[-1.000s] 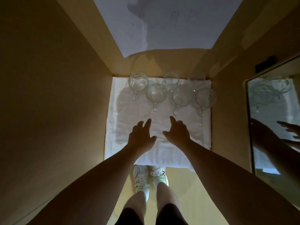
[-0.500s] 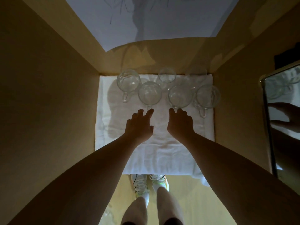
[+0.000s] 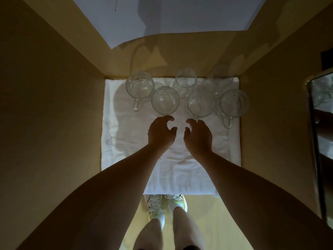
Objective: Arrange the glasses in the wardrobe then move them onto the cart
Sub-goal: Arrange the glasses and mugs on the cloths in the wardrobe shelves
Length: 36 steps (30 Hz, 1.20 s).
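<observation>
Your hands are holding nothing — the left hand (image 3: 161, 132) and the right hand (image 3: 197, 136) are both hovering over the white towel (image 3: 180, 163) with fingers loosely curled and spread, thumbs facing each other across a small gap. Your left fingertips are sitting just below the second mug (image 3: 165, 100); your right fingertips are reaching just under the third mug (image 3: 200, 103), close to its rim, though whether they are touching the glass cannot be told.

The glasses are standing upright at the far end of the towel, inside the wardrobe (image 3: 54, 105). Four clear handled mugs are making the nearer row: the leftmost mug (image 3: 140, 86) with its handle pointing toward you, then the two by your hands, then the rightmost mug (image 3: 234, 103), its handle also pointing toward you. Behind them, against the back wall, a plain tumbler (image 3: 185, 77) is standing, and a fainter glass (image 3: 222, 76) is standing beside it to the right.

The towel is lying on the wardrobe shelf between tan side panels. A mirror (image 3: 322, 109) is showing at the right edge — glasses are reflecting in it. Below the shelf edge your sneakers (image 3: 166, 202) are standing on the pale floor.
</observation>
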Available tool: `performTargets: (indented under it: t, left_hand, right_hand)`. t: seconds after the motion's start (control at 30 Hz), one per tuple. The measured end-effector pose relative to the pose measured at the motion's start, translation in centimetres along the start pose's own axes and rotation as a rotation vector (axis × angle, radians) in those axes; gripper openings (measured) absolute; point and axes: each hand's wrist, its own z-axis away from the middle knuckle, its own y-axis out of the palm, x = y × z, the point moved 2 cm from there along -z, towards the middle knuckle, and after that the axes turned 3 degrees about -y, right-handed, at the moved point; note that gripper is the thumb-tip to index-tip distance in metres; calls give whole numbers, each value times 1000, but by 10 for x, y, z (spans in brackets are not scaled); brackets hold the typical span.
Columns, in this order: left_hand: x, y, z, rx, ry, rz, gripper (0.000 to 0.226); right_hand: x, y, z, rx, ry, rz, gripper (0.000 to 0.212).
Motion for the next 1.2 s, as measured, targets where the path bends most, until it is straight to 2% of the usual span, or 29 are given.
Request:
performTargets:
  t: [0.17, 0.33, 0.6, 0.77, 0.93, 1.1, 1.2]
  left_hand:
    - [0, -4, 3, -62, -33, 29, 19]
    - [8, -10, 24, -87, -30, 28, 18]
    - [12, -35, 70, -127, -45, 11, 19]
    - [20, -51, 99, -95, -137, -39, 21]
    - [18, -78, 125, -63, -193, -47, 18]
    - [-17, -127, 142, -116, -185, -11, 16]
    - [-40, -160, 158, -174, -179, 80, 19]
  right_hand:
    - [2, 0, 2, -163, 193, -312, 26]
    - [0, -5, 21, -178, 309, -306, 21]
    - [9, -30, 63, -47, 337, -344, 24]
    - [20, -51, 71, 13, 367, -311, 29]
    - [31, -72, 85, 150, 406, -331, 28]
    - [58, -106, 91, 166, 405, -339, 17]
    - [78, -135, 98, 101, 360, -410, 24]
